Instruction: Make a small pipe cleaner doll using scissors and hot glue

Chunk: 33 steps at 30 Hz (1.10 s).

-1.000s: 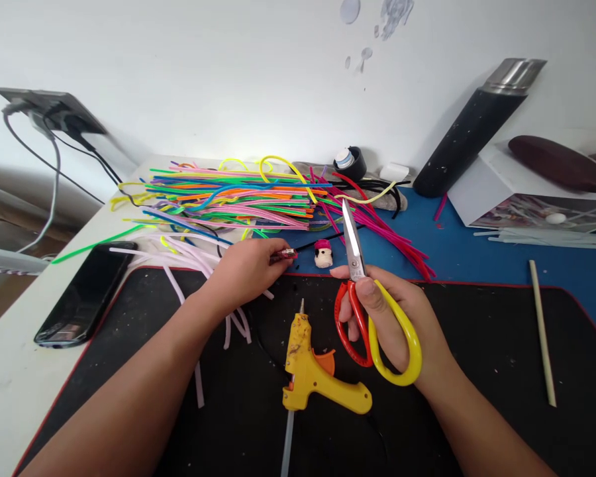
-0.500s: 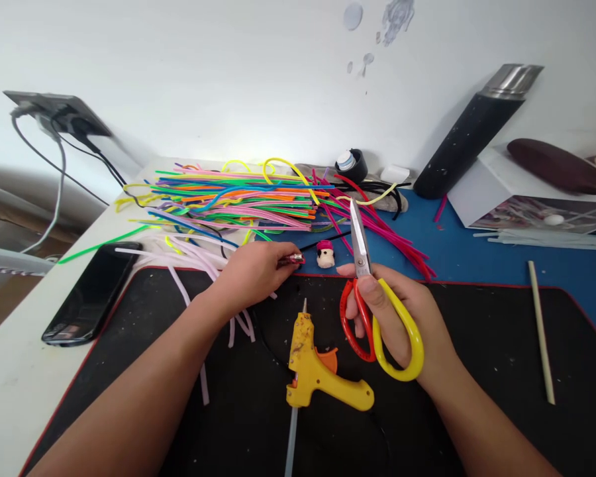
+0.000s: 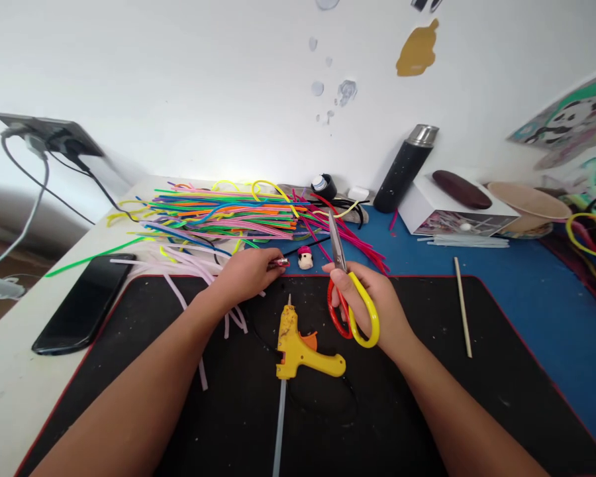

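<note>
My right hand (image 3: 365, 295) holds scissors (image 3: 336, 242) with one red and one yellow handle. Their blades are together and point up and away from me. At the mat's far edge, my left hand (image 3: 248, 275) is closed round a small lighter (image 3: 279, 263), its metal end showing past the fingers. Between both hands sits a small cream figure head (image 3: 305, 258) with a pink top. Nearer to me, a yellow glue gun (image 3: 291, 344) lies on the black mat (image 3: 402, 411), a glue stick (image 3: 280, 424) coming out of its back.
Behind my hands is a pile of coloured pipe cleaners (image 3: 228, 212). A phone (image 3: 87, 305) lies at the left, a thin stick (image 3: 463, 308) at the right. A black flask (image 3: 407, 169) and a white box (image 3: 451, 205) stand by the wall. Plugged cables (image 3: 24, 159) hang at left.
The view has tilted up and turned right, bringing more of the wall and the right side into sight. Both hands keep their holds, with little movement.
</note>
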Each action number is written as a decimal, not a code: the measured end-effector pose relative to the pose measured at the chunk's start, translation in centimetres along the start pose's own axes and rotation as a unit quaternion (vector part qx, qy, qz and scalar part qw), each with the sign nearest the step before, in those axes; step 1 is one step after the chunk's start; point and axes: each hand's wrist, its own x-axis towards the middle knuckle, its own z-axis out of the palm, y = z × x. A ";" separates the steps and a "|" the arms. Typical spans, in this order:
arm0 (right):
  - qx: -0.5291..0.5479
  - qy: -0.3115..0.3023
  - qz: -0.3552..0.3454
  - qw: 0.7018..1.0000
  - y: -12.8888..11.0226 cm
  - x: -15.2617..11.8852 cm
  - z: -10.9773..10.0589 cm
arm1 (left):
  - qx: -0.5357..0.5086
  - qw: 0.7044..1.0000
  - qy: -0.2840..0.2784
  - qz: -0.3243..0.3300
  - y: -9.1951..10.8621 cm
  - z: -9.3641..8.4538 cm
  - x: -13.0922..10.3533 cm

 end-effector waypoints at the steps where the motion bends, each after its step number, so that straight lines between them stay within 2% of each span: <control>1: -0.036 -0.004 -0.001 0.999 0.1 -0.4 -0.4 | -0.010 1.000 0.004 0.001 0.0 -0.1 0.0; 5: -0.177 -0.017 0.023 0.984 1.0 -1.9 -2.3 | -0.068 0.997 0.022 0.002 0.4 -0.7 0.0; 8: -0.286 -0.018 0.046 0.957 1.2 -2.4 -3.6 | -0.128 0.991 0.030 0.009 1.0 -1.2 0.0; 13: -0.467 -0.050 0.082 0.879 0.1 -2.4 -4.6 | -0.320 0.947 0.027 0.011 2.3 -1.6 -0.4; 17: -0.500 -0.102 0.081 0.856 -0.6 -2.6 -4.7 | -0.402 0.915 0.023 -0.002 3.3 -1.8 -0.8; 20: -0.471 -0.106 0.056 0.874 -1.0 -3.0 -4.6 | -0.482 0.876 0.000 -0.021 4.0 -1.9 -1.0; 25: -0.265 -0.030 -0.012 0.964 -1.0 -2.2 -2.8 | -0.567 0.821 -0.041 -0.060 4.9 -1.6 -1.2; 29: -0.112 0.010 -0.021 0.993 -0.3 0.1 -0.2 | -0.579 0.811 -0.049 -0.068 5.0 -1.4 -1.2; 33: -0.018 0.013 -0.021 1.000 0.1 2.5 1.4 | -0.562 0.823 -0.040 -0.067 4.8 -1.4 -1.1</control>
